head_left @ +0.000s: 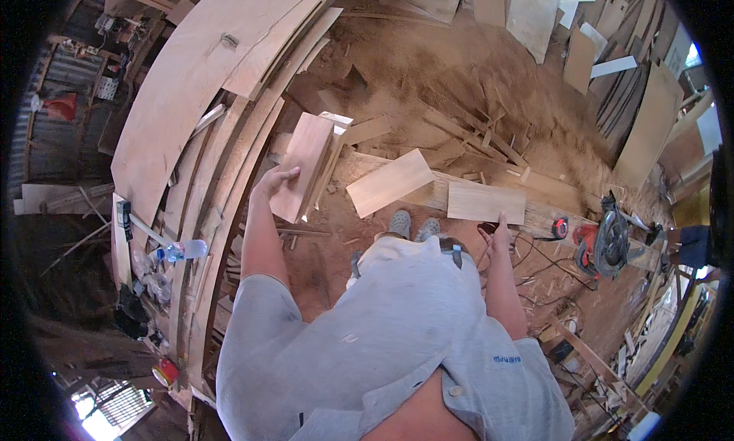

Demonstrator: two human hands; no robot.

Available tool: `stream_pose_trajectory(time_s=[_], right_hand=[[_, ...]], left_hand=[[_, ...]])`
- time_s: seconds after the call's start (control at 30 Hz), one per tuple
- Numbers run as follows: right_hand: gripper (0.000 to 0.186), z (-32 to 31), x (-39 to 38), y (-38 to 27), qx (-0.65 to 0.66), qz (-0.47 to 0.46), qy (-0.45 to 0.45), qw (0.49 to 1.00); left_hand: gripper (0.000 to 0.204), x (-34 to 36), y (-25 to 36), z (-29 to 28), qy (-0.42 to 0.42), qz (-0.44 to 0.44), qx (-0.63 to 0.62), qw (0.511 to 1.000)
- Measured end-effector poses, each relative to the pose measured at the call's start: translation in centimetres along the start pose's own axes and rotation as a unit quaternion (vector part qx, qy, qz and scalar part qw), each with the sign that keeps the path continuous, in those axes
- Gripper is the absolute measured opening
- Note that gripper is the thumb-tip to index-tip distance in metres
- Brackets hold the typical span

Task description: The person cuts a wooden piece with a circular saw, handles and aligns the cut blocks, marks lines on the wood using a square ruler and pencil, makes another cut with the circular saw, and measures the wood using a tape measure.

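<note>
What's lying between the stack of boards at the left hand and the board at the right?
In the head view, a slanted pale board lies between the stack of boards at the left hand and the right hand's board.

We log one short line of dark blue lettering (pixel 506 358) on the grey shirt (pixel 321 357), near right. Pale mark (pixel 349 338) farther left on it: too small for us to read. Bottle (pixel 182 251) and can (pixel 164 372), left: nothing legible.

A woodworking workshop: stacked wood sheets (pixel 191 82) lie left of the left fingers (pixel 289 173); a sawdust-covered floor (pixel 405 59) spreads beyond them.
</note>
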State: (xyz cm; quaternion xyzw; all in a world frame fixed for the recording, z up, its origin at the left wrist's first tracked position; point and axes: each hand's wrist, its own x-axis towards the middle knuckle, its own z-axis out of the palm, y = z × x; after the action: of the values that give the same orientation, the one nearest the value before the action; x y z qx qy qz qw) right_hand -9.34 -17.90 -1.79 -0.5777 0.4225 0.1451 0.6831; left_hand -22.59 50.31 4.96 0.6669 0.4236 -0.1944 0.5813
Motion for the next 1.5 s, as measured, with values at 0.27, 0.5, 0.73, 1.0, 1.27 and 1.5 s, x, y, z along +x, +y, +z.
stream_pose_trajectory(time_s=[0.27, 0.5, 0.73, 1.0, 1.27, 1.5], right_hand=[[0.06, 0.9, -3.7, -3.3, -0.268, 0.108, -0.097, 0.952], [0.061, 12.5, -9.6, -1.3, -0.431, 0.005, -0.417, 0.8], [0.089, 31.8, -14.6, 4.9, -0.396, -0.129, -0.486, 0.769], [0.12, 43.9, -18.1, 13.4, -0.391, -0.219, -0.355, 0.821], [0.107, 43.3, -26.5, 13.2, -0.32, -0.307, -0.418, 0.793], [0.107, 46.1, -33.7, 10.9, -0.307, -0.328, -0.472, 0.759]], left_hand=[[0.088, -1.3, -0.9, 0.7, 0.031, -0.056, -0.04, 0.997], [0.083, -0.2, -1.5, -0.4, 0.049, -0.122, -0.047, 0.99], [0.07, -0.4, 1.9, -0.2, -0.141, -0.178, -0.158, 0.961], [0.067, 1.0, -3.7, -1.2, -0.254, -0.098, -0.282, 0.92], [0.098, -4.0, -5.0, -1.3, -0.161, 0.129, -0.357, 0.911], [0.102, -11.5, -0.6, -12.0, 0.034, 0.249, -0.278, 0.927]])
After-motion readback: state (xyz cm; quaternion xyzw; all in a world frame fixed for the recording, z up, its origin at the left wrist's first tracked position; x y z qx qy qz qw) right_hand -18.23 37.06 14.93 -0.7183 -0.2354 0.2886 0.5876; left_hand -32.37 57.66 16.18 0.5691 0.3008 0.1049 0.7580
